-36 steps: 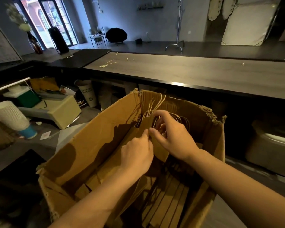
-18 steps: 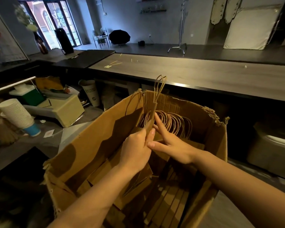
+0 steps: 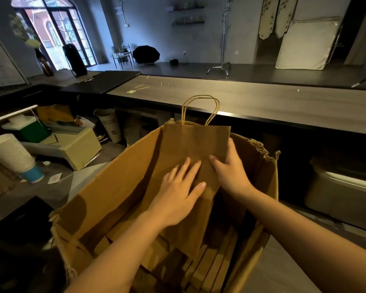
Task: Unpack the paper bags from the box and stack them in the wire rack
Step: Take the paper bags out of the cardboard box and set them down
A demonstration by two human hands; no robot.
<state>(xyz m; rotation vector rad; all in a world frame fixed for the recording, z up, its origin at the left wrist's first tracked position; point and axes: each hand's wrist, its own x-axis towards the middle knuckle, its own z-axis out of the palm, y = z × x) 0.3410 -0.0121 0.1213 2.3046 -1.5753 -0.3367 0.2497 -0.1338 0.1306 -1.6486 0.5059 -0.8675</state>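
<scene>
While a person leans over a large open cardboard box (image 3: 118, 187), one flat, folded paper bag (image 3: 194, 142) stands upright and partly out of it. Its twisted paper handles (image 3: 199, 106) rise above the box's far rim. The left hand (image 3: 178, 193) lies flat against the bag's front face, fingers straight and spread, pressing rather than gripping. The right hand (image 3: 230, 172) clamps the bag's right edge, thumb across the front and fingers tucked behind the paper. Deeper in the box, more folded bags (image 3: 209, 261) lie packed in rows, dim in shadow. A long counter (image 3: 262, 102) runs behind the box. A stack of paper cups (image 3: 11, 153) lies tilted on a cluttered surface to the left. The wire rack is not in view.

The step in hand looks like drawing this one bag free of the rest. To do it well, the right hand should probably carry the weight and pull straight up, so the lower end clears the packed bags without catching. The flat left hand can steady the face and keep the bag from bowing or unfolding. It would help to check that only one bag is in the grip, since thin folded bags may cling together. Keeping the bag flat should make it stack neatly once the rack is reached.
</scene>
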